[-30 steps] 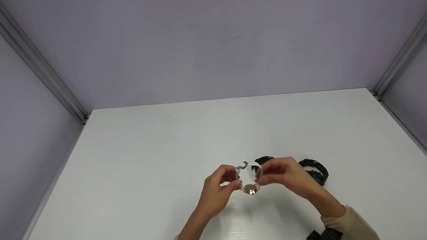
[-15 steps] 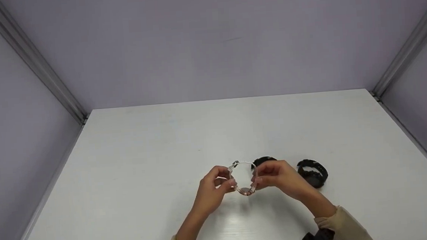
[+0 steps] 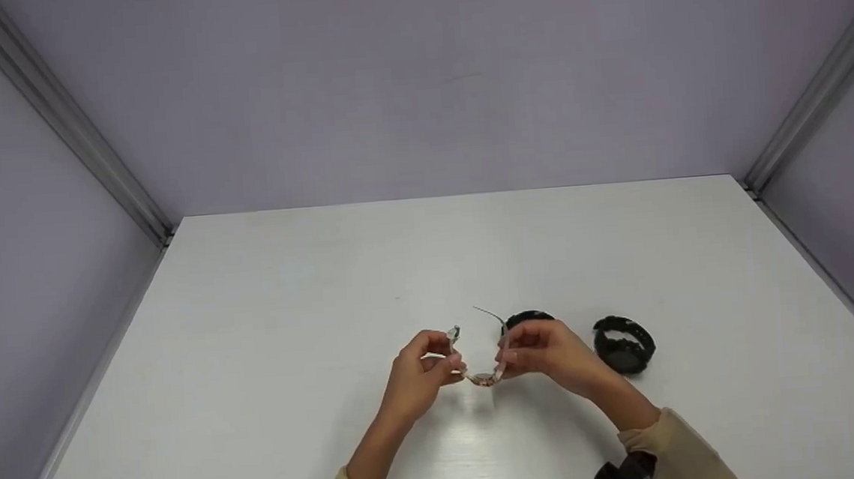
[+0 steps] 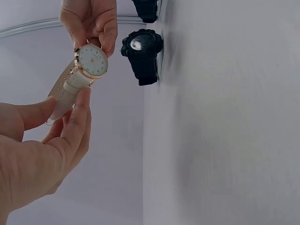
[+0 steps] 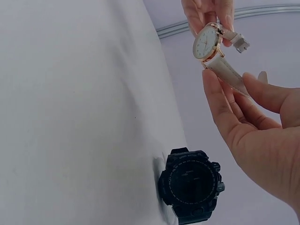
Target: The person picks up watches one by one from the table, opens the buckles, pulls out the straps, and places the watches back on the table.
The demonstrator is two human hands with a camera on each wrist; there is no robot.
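Head view, one item: white-strap watch (image 3: 484, 374) with gold case, held above the white table (image 3: 289, 317), strap ends parted. Left hand (image 3: 418, 375) pinches one strap half between thumb and fingers; right hand (image 3: 547, 351) pinches the other. Two black watches (image 3: 624, 344) rest on the table just right of the white-strap watch. Risk: with only fingertip pinches, the loose strap could slip and the case strike the table. The nearer black watch is mostly hidden behind the right hand; the buckle is too small to make out.
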